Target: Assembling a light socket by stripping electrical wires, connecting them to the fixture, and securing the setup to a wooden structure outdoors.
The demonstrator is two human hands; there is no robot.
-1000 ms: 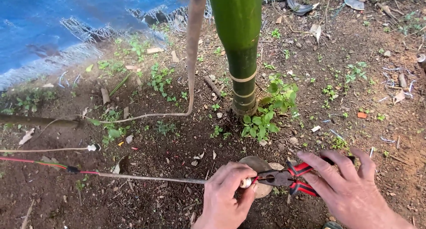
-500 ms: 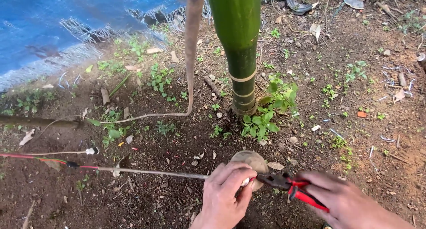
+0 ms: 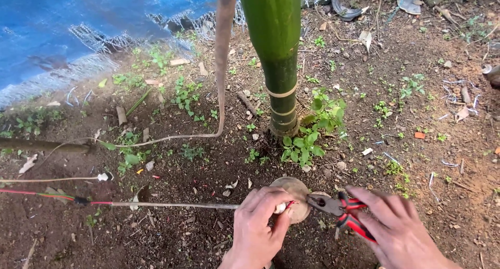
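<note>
Pinching the thin cable [image 3: 172, 205] end in my closed left hand [image 3: 258, 230], near the bamboo stem [image 3: 276, 60], while my right hand [image 3: 398, 230] grips red-handled pliers [image 3: 338, 210]. If the jaws slip, they could nick my fingertips or sever the cable.

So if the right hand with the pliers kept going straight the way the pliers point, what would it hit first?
Probably the left hand: the pliers in the right hand point left at the white cable end pinched in its fingertips, just in front of the round wooden stump. Depth is hard to judge.
</note>
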